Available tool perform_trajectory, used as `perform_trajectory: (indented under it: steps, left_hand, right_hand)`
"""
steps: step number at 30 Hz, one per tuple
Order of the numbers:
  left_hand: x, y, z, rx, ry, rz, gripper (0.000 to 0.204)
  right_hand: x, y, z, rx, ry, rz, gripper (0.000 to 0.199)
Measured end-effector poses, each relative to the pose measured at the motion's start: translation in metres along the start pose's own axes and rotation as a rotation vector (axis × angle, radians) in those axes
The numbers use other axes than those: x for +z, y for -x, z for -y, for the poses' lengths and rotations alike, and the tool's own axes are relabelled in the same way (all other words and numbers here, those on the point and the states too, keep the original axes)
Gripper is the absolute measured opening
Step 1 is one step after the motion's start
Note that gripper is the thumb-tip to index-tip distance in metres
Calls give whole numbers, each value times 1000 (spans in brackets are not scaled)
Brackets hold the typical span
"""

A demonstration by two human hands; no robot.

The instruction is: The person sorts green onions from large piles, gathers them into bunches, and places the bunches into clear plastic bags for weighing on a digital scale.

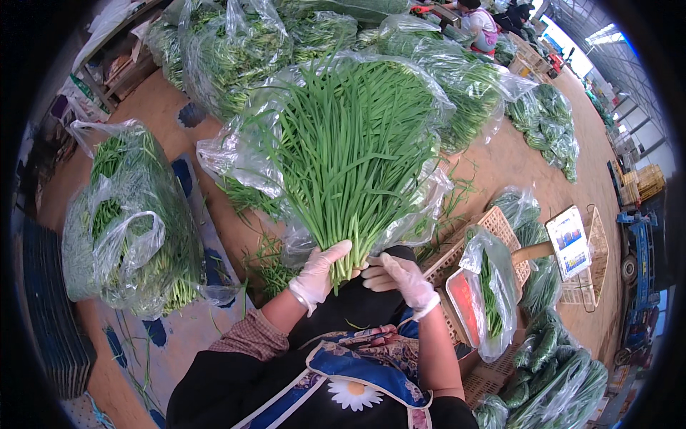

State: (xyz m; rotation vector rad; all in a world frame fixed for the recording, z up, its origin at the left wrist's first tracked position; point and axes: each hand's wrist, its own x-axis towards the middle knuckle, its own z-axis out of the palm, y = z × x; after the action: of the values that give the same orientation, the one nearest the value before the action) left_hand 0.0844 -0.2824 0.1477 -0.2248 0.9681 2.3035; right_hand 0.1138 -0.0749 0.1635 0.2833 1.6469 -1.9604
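A fanned bunch of garlic chives (341, 186), long flat green leaves with paler stems, spreads in front of me. Its stem ends point toward my body. My left hand (319, 277), in a thin whitish glove, is closed round the stems from the left side. On the right, my gloved right hand (404, 280) has its fingers bent and drawn together, with the fingertips right beside the stems; whether they pinch anything is hidden. Behind and under the bunch lies an opened clear plastic bag (239, 166) with more greens in it.
A filled bag of chives (136, 222) stands at left. At right, a scale (463, 304) carries a bagged bundle (493, 286), with its display (569, 242) beyond, beside a plastic crate (464, 247). Large bags of greens (236, 57) line the back, where another person (480, 28) works.
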Motion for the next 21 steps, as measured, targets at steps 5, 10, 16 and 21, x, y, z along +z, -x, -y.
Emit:
perform_trajectory:
  steps: [5, 10, 16, 21]
  left_hand:
    - [-1, -1, 1, 49, -173, -82, 38]
    - [-35, -6, 3, 36, 188, -174, 32]
    - [-25, -11, 9, 45, 206, 8, 49]
    - [-23, -7, 4, 23, 293, 42, 53]
  right_hand:
    - [32, -59, -23, -196, -369, -83, 38]
    - [11, -55, -10, -266, -498, -170, 30]
    - [19, -58, -18, -211, -466, -120, 30]
    - [28, -54, -7, -245, -286, -189, 36]
